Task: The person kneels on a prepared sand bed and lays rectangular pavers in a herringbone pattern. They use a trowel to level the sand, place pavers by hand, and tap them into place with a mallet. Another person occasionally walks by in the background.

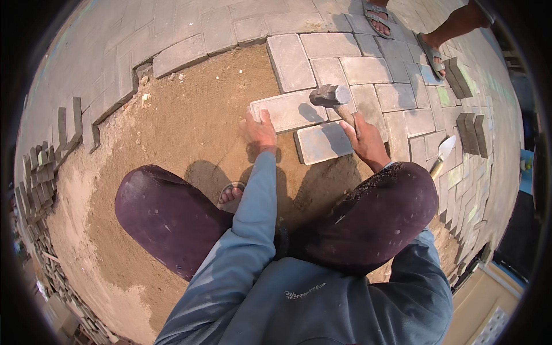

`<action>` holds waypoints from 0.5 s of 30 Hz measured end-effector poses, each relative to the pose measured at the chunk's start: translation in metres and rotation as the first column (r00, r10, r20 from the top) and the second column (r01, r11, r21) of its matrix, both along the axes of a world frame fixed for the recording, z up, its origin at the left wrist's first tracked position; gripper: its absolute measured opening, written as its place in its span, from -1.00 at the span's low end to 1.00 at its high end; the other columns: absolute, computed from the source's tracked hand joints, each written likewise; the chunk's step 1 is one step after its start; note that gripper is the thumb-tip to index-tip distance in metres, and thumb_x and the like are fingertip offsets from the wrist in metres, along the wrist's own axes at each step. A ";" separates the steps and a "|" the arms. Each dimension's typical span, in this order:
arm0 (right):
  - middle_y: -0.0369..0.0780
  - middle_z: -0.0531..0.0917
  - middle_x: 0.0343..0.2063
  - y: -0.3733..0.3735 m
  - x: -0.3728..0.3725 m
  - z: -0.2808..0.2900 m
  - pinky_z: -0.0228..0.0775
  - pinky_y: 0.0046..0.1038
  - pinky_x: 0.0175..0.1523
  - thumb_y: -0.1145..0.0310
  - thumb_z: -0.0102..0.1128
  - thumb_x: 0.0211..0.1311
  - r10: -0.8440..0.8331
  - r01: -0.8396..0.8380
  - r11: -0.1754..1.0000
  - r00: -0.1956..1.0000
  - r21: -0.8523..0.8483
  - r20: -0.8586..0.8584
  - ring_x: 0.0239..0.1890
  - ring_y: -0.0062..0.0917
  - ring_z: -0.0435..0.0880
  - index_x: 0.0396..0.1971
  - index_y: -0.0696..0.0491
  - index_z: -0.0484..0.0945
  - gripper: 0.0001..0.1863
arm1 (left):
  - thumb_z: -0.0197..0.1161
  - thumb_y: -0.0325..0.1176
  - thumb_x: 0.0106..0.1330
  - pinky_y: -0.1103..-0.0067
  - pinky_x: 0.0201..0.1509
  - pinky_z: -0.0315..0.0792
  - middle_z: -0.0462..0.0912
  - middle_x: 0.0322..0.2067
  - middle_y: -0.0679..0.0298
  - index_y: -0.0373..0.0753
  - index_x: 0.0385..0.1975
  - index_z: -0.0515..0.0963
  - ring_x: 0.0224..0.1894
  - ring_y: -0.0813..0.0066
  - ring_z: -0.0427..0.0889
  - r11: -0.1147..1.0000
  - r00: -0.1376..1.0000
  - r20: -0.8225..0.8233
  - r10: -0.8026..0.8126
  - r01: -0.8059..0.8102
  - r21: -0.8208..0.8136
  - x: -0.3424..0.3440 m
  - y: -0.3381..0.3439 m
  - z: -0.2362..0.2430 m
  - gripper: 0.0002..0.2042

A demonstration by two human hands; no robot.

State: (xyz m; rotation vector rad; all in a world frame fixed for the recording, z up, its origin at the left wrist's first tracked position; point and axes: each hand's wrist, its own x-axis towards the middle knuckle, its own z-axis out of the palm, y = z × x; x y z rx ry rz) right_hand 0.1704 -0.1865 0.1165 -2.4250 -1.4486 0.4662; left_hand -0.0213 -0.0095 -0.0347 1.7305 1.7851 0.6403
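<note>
My left hand (pixel 261 133) grips the left end of a pale grey paving block (pixel 284 110), its thumb on top and the other fingers at the end edge. This block lies on the sand against the laid paving. In my right hand (pixel 368 142) is a hammer (pixel 329 96) with a heavy metal head and a wooden handle. The hammer head is raised over the block's right end and casts a shadow on it. A second paving block (pixel 322 145) sits just nearer to me, below the hammer handle.
Bare sand (pixel 190 115) spreads at the left and middle. Laid pavers (pixel 397 95) cover the right, with a trowel (pixel 445 150) and upright loose pavers (pixel 472 134) on them. More pavers (pixel 35 178) are stacked far left. Another person's sandalled foot (pixel 432 54) stands at the upper right.
</note>
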 end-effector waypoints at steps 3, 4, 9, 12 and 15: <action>0.09 0.65 -0.51 -0.009 0.001 -0.024 0.44 0.03 -0.27 -0.03 0.04 0.51 0.039 -0.032 0.975 0.999 -0.220 0.029 -0.36 0.11 0.67 -0.14 0.10 0.38 -0.57 | 0.19 0.06 0.42 0.04 0.18 0.35 0.53 0.00 -0.25 -0.23 0.27 0.44 0.10 -0.24 0.50 1.000 0.997 0.074 -0.002 0.004 -0.030 0.004 -0.008 0.004 -0.42; 0.09 0.65 -0.51 -0.010 0.005 -0.024 0.44 0.03 -0.26 -0.04 0.03 0.51 0.046 -0.039 0.971 0.999 -0.234 0.024 -0.35 0.11 0.67 -0.14 0.10 0.38 -0.57 | 0.19 0.06 0.42 0.05 0.20 0.34 0.52 0.03 -0.25 -0.22 0.29 0.43 0.11 -0.23 0.49 0.998 0.995 0.099 0.000 0.006 -0.056 0.005 -0.009 0.006 -0.42; 0.08 0.67 -0.49 0.005 -0.006 0.001 0.45 0.03 -0.23 -0.08 -0.01 0.52 -0.020 0.016 0.987 1.000 -0.160 -0.022 -0.34 0.11 0.67 -0.12 0.10 0.39 -0.54 | 0.24 -0.04 0.41 0.09 0.14 0.39 0.50 -0.03 -0.14 -0.18 0.32 0.41 0.09 -0.14 0.49 0.999 0.998 0.059 0.031 -0.029 -0.037 -0.001 -0.002 0.001 -0.44; 0.09 0.67 -0.49 -0.010 -0.012 -0.009 0.47 0.03 -0.23 -0.06 0.00 0.52 -0.084 0.083 0.992 0.996 -0.092 0.000 -0.35 0.12 0.67 -0.14 0.10 0.39 -0.55 | 0.21 -0.01 0.43 0.09 0.15 0.40 0.49 0.00 -0.16 -0.19 0.32 0.40 0.09 -0.16 0.49 0.995 0.999 0.038 0.000 0.003 -0.101 0.008 -0.008 0.015 -0.44; 0.08 0.66 -0.51 -0.010 0.006 -0.043 0.47 0.03 -0.26 -0.04 0.00 0.52 -0.029 0.035 0.987 0.999 -0.157 0.046 -0.36 0.11 0.67 -0.16 0.09 0.38 -0.57 | 0.18 0.02 0.44 0.09 0.14 0.41 0.48 0.02 -0.18 -0.21 0.31 0.40 0.08 -0.17 0.50 0.994 0.998 0.062 0.013 -0.006 -0.109 0.000 -0.003 -0.007 -0.43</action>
